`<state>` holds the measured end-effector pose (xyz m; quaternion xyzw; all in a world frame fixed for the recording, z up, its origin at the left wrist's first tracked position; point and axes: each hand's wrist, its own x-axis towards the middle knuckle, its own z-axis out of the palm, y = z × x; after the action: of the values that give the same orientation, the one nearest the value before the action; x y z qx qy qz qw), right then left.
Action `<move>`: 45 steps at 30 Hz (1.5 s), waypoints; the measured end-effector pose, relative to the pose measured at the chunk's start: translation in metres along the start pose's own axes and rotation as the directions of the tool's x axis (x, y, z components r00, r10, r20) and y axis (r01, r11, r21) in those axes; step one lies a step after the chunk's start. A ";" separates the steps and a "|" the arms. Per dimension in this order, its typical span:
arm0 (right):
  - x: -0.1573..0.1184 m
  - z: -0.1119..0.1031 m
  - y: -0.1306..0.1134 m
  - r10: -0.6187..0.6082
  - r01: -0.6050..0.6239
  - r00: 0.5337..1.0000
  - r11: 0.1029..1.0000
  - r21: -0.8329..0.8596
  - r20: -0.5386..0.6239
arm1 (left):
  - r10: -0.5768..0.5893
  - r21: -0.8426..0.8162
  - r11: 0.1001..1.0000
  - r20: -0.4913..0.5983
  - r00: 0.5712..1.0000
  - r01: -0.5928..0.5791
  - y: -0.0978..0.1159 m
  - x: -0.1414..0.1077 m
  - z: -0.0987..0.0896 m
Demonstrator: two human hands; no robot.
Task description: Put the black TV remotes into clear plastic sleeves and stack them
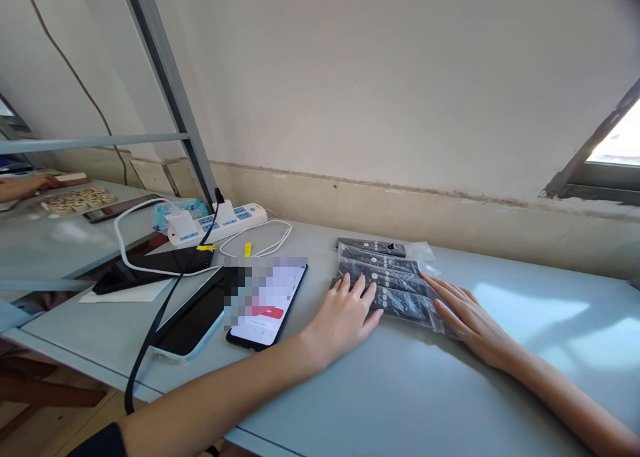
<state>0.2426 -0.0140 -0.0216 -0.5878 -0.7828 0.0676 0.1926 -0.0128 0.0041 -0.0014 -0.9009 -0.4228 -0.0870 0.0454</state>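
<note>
Several black remote controls in clear plastic bags lie side by side on the grey table, stacked as a row from near to far. My left hand rests at their left ends, its spread fingertips touching the nearer remotes. At the opposite ends my right hand lies with fingers stretched out along the plastic. Neither hand is wrapped round a remote. The farthest remote control sits toward the wall, its loose bag end sticking out to the right.
Left of my hands lie a lit phone, a dark phone in a pale case and another black phone. Behind them a white power strip carries chargers and cables. Beyond the metal frame, another person's hand is near small round pieces.
</note>
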 end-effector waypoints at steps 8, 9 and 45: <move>0.001 -0.001 -0.003 0.015 -0.015 1.000 1.000 0.024 -0.013 | -0.002 -0.014 1.000 -0.023 1.000 0.002 0.000 0.001 0.004; 0.000 -0.001 -0.002 0.044 -0.042 0.998 0.998 0.048 -0.046 | -0.001 -0.016 1.000 -0.032 0.999 0.000 -0.001 0.001 0.005; 0.122 0.003 -0.053 -0.059 0.082 0.983 0.988 -0.132 0.172 | 0.055 -0.093 0.994 0.070 0.996 -0.048 -0.004 0.006 0.013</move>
<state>0.1654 0.0858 0.0201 -0.5637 -0.8195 0.0553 0.0874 -0.0105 0.0132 -0.0131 -0.9151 -0.3964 -0.0726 -0.0090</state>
